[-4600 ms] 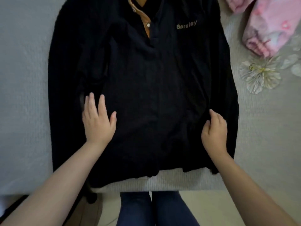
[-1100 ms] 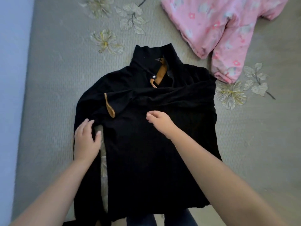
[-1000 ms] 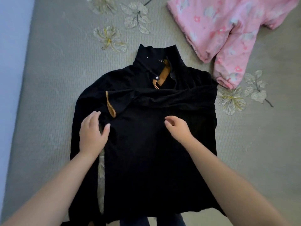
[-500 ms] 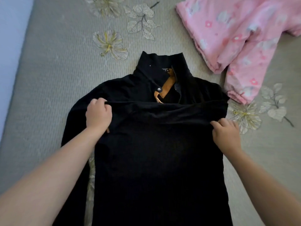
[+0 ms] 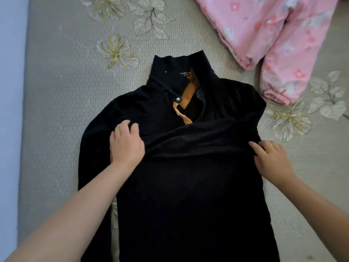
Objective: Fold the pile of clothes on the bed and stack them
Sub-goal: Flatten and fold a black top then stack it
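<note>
The black shirt (image 5: 188, 195) lies face up on the grey bedspread (image 5: 56, 110), collar away from the person, its orange placket (image 5: 186, 100) showing at the open neck. A band of black cloth crosses the chest from one shoulder side to the other, probably a sleeve or the hem brought up so that the bulk sits inside the body's outline before the next fold.

The left hand (image 5: 126, 144) grasps that band at its left end, fingers curled over the edge; this likely pins the fold so it does not slide. The right hand (image 5: 270, 159) holds the band's right end at the shirt's side, fingers bent onto the cloth, seemingly drawing it taut and level. Working both ends at once keeps the crease straight across.

A pink flowered garment (image 5: 273, 40) lies well apart at the far right, unfolded, probably awaiting its turn. Embroidered flowers (image 5: 117, 52) decorate the bedspread around the shirt.
</note>
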`<state>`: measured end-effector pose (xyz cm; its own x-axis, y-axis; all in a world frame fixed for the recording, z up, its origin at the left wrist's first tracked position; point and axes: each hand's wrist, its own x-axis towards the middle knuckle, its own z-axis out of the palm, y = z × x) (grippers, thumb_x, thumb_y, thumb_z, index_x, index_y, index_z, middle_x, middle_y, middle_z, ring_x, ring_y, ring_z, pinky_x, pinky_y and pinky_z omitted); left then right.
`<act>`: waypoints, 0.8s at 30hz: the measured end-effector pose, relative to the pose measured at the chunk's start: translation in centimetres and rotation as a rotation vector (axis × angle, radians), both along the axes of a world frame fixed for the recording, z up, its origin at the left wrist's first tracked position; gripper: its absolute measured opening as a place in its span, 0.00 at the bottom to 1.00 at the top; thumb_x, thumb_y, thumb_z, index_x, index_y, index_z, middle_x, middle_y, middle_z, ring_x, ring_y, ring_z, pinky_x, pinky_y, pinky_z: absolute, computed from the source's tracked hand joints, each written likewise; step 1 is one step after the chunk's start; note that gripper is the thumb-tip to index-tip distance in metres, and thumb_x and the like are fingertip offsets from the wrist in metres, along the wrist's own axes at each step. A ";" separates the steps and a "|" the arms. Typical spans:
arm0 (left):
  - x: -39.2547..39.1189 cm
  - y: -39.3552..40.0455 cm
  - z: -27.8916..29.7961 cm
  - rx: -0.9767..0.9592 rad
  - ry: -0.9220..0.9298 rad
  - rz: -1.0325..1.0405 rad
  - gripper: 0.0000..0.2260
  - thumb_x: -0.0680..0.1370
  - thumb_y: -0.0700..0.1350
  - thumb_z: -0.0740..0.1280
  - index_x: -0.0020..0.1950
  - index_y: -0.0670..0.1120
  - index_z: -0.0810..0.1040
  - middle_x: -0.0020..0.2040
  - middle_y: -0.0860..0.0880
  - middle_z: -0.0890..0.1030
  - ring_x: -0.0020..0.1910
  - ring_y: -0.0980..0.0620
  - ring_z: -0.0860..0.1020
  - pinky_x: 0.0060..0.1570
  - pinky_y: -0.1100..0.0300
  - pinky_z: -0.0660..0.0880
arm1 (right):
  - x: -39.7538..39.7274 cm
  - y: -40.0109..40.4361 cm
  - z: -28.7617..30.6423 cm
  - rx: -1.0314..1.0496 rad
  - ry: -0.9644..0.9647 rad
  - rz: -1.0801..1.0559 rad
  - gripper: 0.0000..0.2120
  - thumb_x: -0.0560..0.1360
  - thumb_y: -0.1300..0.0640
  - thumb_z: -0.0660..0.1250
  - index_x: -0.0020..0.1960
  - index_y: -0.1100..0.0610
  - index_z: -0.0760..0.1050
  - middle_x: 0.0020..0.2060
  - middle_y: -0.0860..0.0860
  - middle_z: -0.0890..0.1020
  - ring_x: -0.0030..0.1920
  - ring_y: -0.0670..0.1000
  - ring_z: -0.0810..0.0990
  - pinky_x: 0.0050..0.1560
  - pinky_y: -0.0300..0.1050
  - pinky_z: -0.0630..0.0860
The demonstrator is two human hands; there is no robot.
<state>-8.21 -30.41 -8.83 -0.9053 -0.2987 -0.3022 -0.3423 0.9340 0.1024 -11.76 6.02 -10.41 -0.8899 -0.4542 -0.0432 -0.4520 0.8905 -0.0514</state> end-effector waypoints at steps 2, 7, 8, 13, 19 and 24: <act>-1.0 3.3 -0.2 0.088 0.094 -0.191 0.16 0.66 0.34 0.73 0.53 0.34 0.78 0.54 0.34 0.77 0.54 0.34 0.77 0.51 0.42 0.74 | 0.5 0.0 -0.2 -0.084 -0.006 -0.210 0.15 0.67 0.64 0.63 0.51 0.70 0.78 0.36 0.63 0.78 0.34 0.62 0.78 0.35 0.52 0.76; -7.5 14.8 1.3 0.443 0.110 -0.374 0.13 0.77 0.43 0.63 0.58 0.39 0.78 0.56 0.44 0.79 0.59 0.44 0.74 0.56 0.51 0.70 | 1.2 -2.0 -0.7 -0.408 -0.189 -0.676 0.21 0.66 0.74 0.67 0.59 0.68 0.75 0.45 0.62 0.76 0.44 0.58 0.74 0.46 0.40 0.66; -9.0 17.0 1.2 0.452 0.102 -0.390 0.14 0.79 0.46 0.61 0.61 0.41 0.77 0.58 0.46 0.78 0.61 0.46 0.72 0.58 0.53 0.68 | 1.2 -2.3 -0.8 -0.495 -0.206 -0.767 0.19 0.68 0.74 0.65 0.59 0.67 0.75 0.45 0.61 0.76 0.45 0.54 0.72 0.47 0.36 0.64; -15.3 25.1 -0.5 0.298 -0.048 -0.495 0.20 0.77 0.55 0.61 0.62 0.43 0.73 0.59 0.46 0.75 0.60 0.46 0.71 0.56 0.52 0.67 | 0.7 -2.0 -1.8 -0.832 -0.137 -0.900 0.13 0.67 0.72 0.64 0.50 0.67 0.79 0.41 0.53 0.75 0.42 0.49 0.75 0.43 0.23 0.66; -18.6 25.4 -1.8 0.542 -0.081 -0.472 0.09 0.80 0.43 0.60 0.45 0.38 0.74 0.41 0.40 0.76 0.47 0.43 0.75 0.42 0.59 0.63 | 1.4 -0.9 -3.0 -0.882 -0.040 -0.785 0.14 0.67 0.64 0.58 0.45 0.66 0.80 0.36 0.54 0.77 0.40 0.43 0.71 0.47 0.17 0.63; -21.0 24.5 -2.9 0.714 0.085 -0.331 0.08 0.80 0.39 0.59 0.46 0.36 0.75 0.34 0.53 0.71 0.34 0.61 0.67 0.40 0.63 0.64 | 1.6 -0.3 -3.3 -0.948 0.074 -0.948 0.11 0.67 0.65 0.56 0.36 0.66 0.77 0.34 0.52 0.73 0.37 0.42 0.69 0.43 0.15 0.62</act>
